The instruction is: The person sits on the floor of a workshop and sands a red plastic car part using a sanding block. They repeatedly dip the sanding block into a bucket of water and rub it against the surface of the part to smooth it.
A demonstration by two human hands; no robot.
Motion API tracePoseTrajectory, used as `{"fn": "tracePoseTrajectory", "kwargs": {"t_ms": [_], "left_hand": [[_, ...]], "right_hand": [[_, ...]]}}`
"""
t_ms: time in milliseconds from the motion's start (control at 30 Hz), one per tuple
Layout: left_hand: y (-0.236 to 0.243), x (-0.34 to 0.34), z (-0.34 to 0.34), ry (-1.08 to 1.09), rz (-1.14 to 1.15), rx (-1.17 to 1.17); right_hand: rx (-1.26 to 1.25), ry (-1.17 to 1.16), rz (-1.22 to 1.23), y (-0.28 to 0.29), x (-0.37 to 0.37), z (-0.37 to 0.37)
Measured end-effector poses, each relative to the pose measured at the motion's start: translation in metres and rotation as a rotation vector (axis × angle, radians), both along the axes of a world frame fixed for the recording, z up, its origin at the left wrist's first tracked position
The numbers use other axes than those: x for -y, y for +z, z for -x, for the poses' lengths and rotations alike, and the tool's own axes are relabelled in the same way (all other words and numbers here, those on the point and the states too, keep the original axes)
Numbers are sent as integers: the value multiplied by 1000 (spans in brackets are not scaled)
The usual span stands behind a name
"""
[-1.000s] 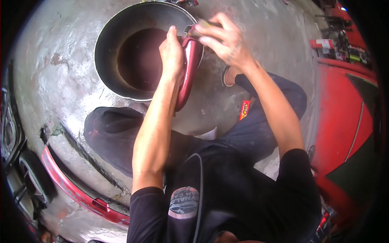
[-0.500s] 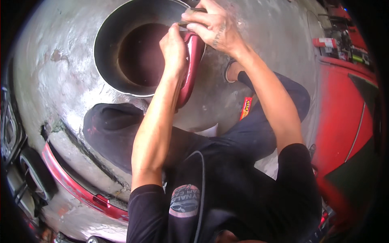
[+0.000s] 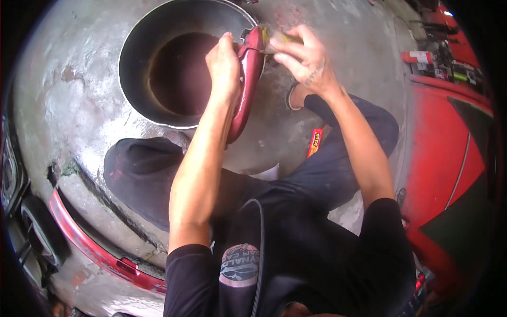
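A long, curved, glossy red car part [image 3: 248,98] stands along the right rim of a dark round basin [image 3: 138,53], its upper end narrow with a dark gap near the tip. My left hand [image 3: 224,63] is closed on its left edge, with the thumb up; part of the grip is hidden. Just right of the upper end, my right hand [image 3: 307,61] pinches a thin, yellowish-grey folded piece [image 3: 288,38], which I cannot name for sure. Its edge is close to the red surface; motion blurs whether they touch. Murky brownish-red liquid [image 3: 185,74] lies in the basin.
Below the basin are my bent legs in dark trousers [image 3: 148,164]. A small red-and-yellow packet [image 3: 315,142] lies by my right leg. A long red trim piece [image 3: 95,243] and a wheel [image 3: 45,227] are at left. A red car panel [image 3: 438,137] stands at right.
My right hand has moved right and down, away from my left thumb, exposing the upper end of the red part. My left hand keeps its hold. The view has shifted slightly.
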State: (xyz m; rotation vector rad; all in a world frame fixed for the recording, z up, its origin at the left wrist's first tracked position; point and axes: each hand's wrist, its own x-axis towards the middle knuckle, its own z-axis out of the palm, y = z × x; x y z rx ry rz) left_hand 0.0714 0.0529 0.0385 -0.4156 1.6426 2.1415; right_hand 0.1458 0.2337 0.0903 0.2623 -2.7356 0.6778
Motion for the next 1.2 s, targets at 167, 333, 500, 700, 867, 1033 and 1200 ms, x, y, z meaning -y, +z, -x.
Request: {"fn": "tracePoseTrajectory", "kwargs": {"t_ms": [167, 333, 500, 700, 867, 1033, 1200], "left_hand": [[-5, -1, -1, 19, 65, -43], [-9, -4, -3, 28, 24, -116], [-6, -4, -5, 25, 71, -119], [3, 0, -8, 29, -17, -97], [-1, -1, -3, -60, 64, -41], [9, 1, -4, 38, -5, -29], [-8, -1, -5, -46, 67, -148]], "right_hand": [[-118, -116, 147, 2, 1, -18], [-87, -26, 12, -2, 31, 52], [-90, 69, 66, 0, 22, 16], [-107, 95, -24, 1, 29, 40], [-39, 50, 41, 3, 16, 24], [-112, 132, 2, 2, 24, 38], [-121, 140, -53, 11, 32, 41]]}}
